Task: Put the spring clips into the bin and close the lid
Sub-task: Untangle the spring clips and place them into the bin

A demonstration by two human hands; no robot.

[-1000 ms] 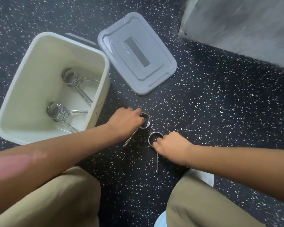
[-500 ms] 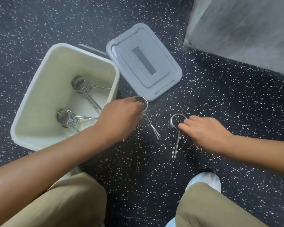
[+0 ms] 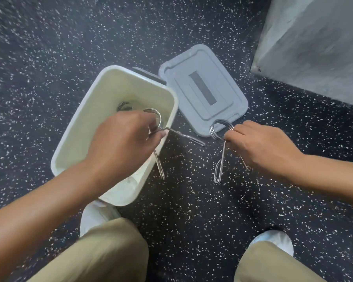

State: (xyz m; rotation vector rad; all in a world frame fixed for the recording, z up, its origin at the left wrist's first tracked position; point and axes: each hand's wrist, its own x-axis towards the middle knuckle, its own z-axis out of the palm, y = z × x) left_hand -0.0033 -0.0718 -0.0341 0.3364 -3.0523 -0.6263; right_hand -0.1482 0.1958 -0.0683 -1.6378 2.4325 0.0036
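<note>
Fingers, left hand (image 3: 122, 143): clenched on 1 spring clip (image 3: 158, 127), coil by the knuckles, 2 legs poking out, one right, one down.
Left clip position: over the open bin (image 3: 112, 78), above its right rim.
Fingers, right hand (image 3: 259, 145): pinching clip 2 (image 3: 220, 127) at the coil, legs hanging down.
Right clip position: over the floor (image 3: 192, 200), just right of bin, by near edge of lid (image 3: 202, 92).
Bin contents: 1 coil (image 3: 124, 105) partly visible behind left hand.
Lid: off, flat on floor, beside bin.

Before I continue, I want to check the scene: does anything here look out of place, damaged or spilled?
Nothing stands out. The lid lies flat on the floor beside the open bin, undamaged. The left hand holds one clip over the bin; the right hand holds another clip above the floor.
</note>
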